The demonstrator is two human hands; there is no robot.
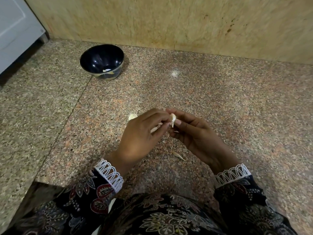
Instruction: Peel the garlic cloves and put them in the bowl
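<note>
Pale garlic clove half-hidden between fingertips

The bowl sits on the counter at upper left, near the wall. At centre, both hands meet above the counter, the left hand left of the right hand, a clove between their fingertips. Another clove lies just beyond the left hand. A peel lies below the hands.
</note>
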